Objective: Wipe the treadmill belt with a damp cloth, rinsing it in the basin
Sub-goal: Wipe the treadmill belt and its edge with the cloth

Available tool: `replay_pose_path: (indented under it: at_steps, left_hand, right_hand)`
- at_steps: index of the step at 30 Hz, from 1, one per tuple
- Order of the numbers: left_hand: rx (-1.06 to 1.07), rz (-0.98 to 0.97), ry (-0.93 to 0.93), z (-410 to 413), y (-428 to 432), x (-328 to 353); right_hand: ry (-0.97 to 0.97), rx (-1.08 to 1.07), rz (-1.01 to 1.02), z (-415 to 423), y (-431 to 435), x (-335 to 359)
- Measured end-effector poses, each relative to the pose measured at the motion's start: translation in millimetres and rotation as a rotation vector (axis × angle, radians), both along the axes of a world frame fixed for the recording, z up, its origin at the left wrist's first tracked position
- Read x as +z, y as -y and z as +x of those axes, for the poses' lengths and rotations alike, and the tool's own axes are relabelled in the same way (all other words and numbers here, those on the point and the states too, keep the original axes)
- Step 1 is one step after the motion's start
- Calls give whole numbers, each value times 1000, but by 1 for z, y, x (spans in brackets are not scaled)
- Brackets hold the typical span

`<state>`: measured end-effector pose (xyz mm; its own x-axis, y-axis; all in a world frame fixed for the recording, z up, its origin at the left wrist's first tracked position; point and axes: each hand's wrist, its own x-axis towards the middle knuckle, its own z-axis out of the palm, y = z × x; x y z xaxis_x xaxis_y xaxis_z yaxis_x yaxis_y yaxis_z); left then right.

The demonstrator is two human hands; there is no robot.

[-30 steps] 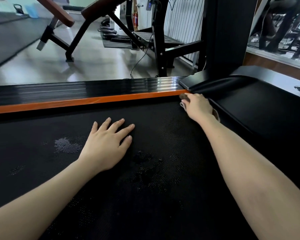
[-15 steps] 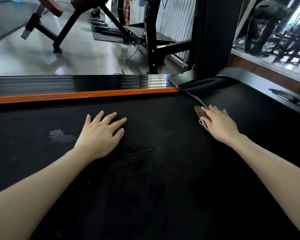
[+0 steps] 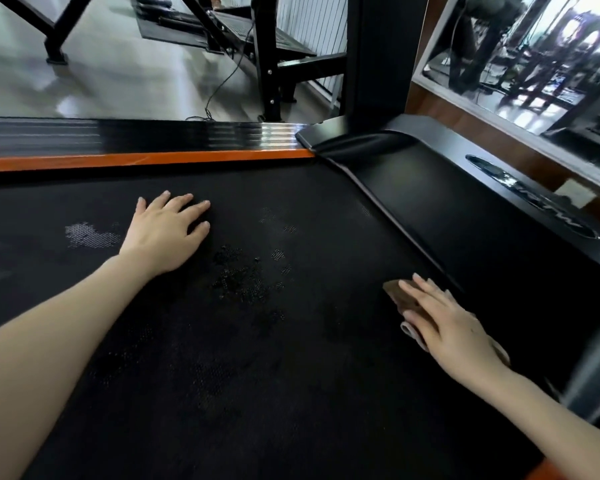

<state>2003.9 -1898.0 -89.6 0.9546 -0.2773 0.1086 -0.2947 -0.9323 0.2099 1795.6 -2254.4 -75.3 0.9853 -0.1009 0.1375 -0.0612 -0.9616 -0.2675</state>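
The right hand [image 3: 454,327] lies flat, fingers straight, pressing the brown cloth [image 3: 400,296] onto the treadmill belt [image 3: 291,375] just beside the black front cover [image 3: 447,209]; the left hand [image 3: 163,233] rests spread and empty, well apart leftward; most of the belt lies left of the cloth; no basin shows.

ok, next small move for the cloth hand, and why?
Probably slide the right hand, pressing the cloth flat, leftward across the belt toward the speckled patch beside the left hand: the cloth sits at the belt's right edge, and that patch looks not yet wiped.
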Motion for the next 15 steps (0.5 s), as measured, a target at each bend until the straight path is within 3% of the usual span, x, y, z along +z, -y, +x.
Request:
replay_pose_path:
  at_steps: [4,10,12,15]
  left_hand:
    - [81,-235,77,-36,5,28]
    - [44,-26,78,-126,-15,10]
    - [59,38,65,-138,-24,-2]
    - [111,0,67,-138,-25,-5]
  right_hand:
    - [65,-107,-6,53,-8,-3]
    - [11,-245,-78,167,-40,-7]
    - [13,-180,-55,163,-60,-8]
    - [45,181,74,107,-101,-11]
